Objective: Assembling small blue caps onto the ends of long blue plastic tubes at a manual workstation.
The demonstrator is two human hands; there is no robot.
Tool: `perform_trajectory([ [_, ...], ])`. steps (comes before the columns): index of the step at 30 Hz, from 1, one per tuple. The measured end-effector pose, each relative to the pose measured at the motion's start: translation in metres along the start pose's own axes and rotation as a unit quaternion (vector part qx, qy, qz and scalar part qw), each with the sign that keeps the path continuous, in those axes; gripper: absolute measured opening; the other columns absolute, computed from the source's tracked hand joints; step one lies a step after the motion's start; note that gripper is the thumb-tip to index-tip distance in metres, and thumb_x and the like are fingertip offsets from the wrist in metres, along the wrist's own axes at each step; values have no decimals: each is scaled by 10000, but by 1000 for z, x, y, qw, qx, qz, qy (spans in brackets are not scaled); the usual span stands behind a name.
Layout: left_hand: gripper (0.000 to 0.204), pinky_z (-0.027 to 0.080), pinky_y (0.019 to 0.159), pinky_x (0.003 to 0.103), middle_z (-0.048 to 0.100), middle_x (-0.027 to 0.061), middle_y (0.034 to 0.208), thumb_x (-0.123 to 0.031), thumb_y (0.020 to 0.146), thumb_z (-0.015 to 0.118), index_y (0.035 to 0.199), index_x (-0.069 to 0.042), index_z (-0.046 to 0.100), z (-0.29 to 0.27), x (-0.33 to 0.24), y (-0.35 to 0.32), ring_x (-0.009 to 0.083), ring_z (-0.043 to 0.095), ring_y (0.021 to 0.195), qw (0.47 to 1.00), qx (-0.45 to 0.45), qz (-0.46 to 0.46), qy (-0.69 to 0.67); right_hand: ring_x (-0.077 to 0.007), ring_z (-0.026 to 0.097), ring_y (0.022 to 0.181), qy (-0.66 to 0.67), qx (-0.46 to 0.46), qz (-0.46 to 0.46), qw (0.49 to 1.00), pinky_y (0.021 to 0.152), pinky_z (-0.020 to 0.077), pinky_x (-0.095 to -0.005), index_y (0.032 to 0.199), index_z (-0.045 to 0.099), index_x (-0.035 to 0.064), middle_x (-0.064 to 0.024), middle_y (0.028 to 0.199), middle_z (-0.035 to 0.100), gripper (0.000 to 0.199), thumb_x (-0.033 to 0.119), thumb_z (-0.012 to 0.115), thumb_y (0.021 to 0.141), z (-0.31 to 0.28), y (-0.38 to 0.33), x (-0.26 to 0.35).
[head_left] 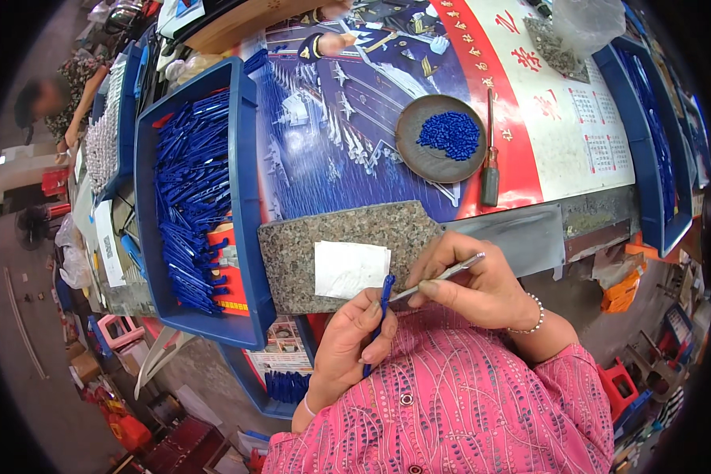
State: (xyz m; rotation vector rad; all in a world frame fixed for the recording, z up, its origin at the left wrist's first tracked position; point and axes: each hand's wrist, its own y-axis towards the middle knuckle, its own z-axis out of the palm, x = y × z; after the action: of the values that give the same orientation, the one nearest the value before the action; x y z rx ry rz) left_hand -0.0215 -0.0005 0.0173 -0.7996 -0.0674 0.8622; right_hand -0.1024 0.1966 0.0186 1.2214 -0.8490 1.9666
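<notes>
We have a slim blue piece [386,296] pinched upright between thumb and fingers of our left hand [351,328], in front of our shirt, near the edge of the stone slab [292,245]. Our right hand [478,288] grips a thin metal tool [458,267], tip at or just beside the piece; can't tell if they touch. Looks like plastic: we'd expect it light, fairly stiff, a bit slick, and liable to snap if bent. Best hold is mid-length, fingertips only, top end left free. Containers: big blue bin [247,158] on our left holds a heap of long blue parts [189,158]; lower bin [245,385] has a small bunch of blue parts [287,387]; right-hand bin [648,197] has more long blue ones. Round brown dish [408,146] holds tiny blue pellets [450,134], with a screwdriver [490,178] just beside it
</notes>
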Motion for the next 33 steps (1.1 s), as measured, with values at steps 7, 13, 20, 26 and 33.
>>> perform_trajectory([
  [7,186,287,411,172,556,60,752,-180,934,498,1048,-33,502,6,1,-1,53,389,453,1000,-5,-9,22,-172,630,728,47,7,24,999,642,506,-262,816,479,-3,-167,888,592,107,20,584,828,-5,0,-2],
  [13,203,285,412,175,559,61,745,-181,931,502,1060,-25,508,2,1,2,62,391,455,998,-33,27,53,-203,626,623,204,100,210,951,575,487,-243,778,469,21,-169,748,611,168,66,630,786,-18,-6,6],
  [20,210,285,412,177,547,57,739,-202,932,503,1059,-36,510,3,1,0,68,390,458,1000,-14,-1,20,-183,627,675,117,-54,46,991,627,494,-261,820,464,12,-169,851,590,137,60,592,823,-6,-7,1],
  [26,178,287,366,181,542,54,726,-199,940,480,1056,-65,483,5,3,0,52,368,393,999,-24,11,30,-174,622,747,80,-40,6,996,671,504,-280,828,465,-3,-173,891,584,115,30,575,835,0,-8,-3],
  [33,191,281,373,177,533,46,723,-205,935,491,1047,-50,492,6,3,-1,52,365,411,999,-22,-1,38,-174,623,733,39,-14,7,999,659,505,-279,826,461,-1,-167,888,590,119,28,576,837,-1,-6,-9],
])
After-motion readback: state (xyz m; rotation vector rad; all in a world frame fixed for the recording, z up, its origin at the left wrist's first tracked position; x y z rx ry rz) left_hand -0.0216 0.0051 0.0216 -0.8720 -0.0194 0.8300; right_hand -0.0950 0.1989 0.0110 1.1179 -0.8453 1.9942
